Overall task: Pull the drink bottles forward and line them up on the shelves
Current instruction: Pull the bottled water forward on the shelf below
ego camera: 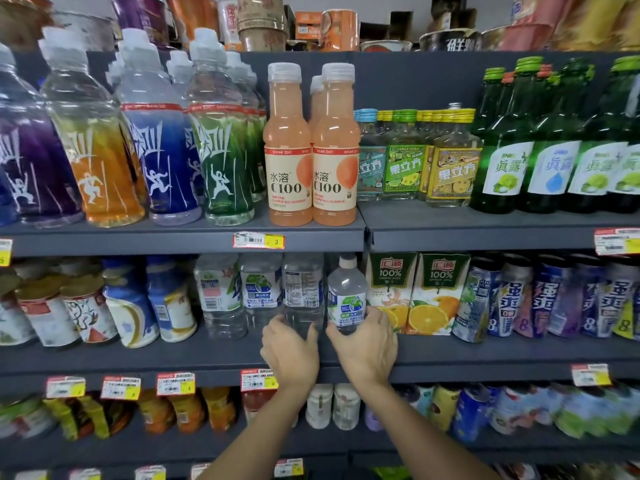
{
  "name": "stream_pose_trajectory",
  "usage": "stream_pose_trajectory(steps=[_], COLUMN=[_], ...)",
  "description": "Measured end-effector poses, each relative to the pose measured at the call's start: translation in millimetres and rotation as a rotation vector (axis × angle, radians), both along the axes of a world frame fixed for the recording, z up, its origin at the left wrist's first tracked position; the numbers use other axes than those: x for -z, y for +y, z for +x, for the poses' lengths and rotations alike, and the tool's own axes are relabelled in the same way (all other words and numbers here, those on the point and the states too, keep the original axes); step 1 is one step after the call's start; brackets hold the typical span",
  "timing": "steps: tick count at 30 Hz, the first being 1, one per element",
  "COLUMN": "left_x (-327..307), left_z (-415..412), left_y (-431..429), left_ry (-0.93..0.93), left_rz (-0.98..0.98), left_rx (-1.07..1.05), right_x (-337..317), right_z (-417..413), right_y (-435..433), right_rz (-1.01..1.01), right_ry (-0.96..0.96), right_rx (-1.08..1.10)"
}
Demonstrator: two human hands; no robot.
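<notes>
On the middle shelf (207, 355) stand several clear water bottles with blue-green labels. My right hand (367, 344) grips the base of the rightmost one (347, 299), which has a white cap and stands further forward than the others. My left hand (289, 351) grips the bottom of the clear bottle (303, 289) beside it, set further back. Two more clear bottles (259, 289) stand to the left, also set back from the shelf's front edge.
Orange juice cartons (438, 292) stand right of my right hand, then purple-blue cans. Blue-white bottles (169, 299) and jars are at the left. The upper shelf holds sports drinks, peach bottles (311, 150) and green glass bottles. Price tags (258, 240) line the shelf edges.
</notes>
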State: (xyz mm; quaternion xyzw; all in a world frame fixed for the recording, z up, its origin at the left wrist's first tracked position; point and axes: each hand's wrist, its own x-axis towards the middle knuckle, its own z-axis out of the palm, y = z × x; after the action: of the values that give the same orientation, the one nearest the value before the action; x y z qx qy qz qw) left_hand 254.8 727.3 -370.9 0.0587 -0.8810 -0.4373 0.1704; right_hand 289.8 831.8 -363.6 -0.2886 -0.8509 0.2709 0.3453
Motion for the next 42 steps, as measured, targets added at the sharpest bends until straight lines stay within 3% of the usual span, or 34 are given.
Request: stream_pose_trajectory(steps=[8, 20, 28, 36, 42], left_x=[-3, 5, 8, 14, 9], left_z=[-4, -22, -7, 1, 1], left_y=[46, 74, 56, -3, -36], left_ry=[-0.106, -0.138, -0.130, 0.040, 0.048], left_rz=[-0.067, -0.064, -0.186, -0.248, -0.086], left_rx=[-0.247, -0.349, -0.204, 0.125, 0.386], right_x=[9, 18, 22, 26, 32], right_z=[45, 47, 47, 47, 44], right_y=[63, 75, 87, 87, 85], right_rz=[0.132, -0.036, -0.044, -0.055, -0.066], right_ry=[0.018, -0.007, 0.000, 0.042, 0.102], right_rx=[-0.076, -0.155, -0.189, -0.207, -0.197])
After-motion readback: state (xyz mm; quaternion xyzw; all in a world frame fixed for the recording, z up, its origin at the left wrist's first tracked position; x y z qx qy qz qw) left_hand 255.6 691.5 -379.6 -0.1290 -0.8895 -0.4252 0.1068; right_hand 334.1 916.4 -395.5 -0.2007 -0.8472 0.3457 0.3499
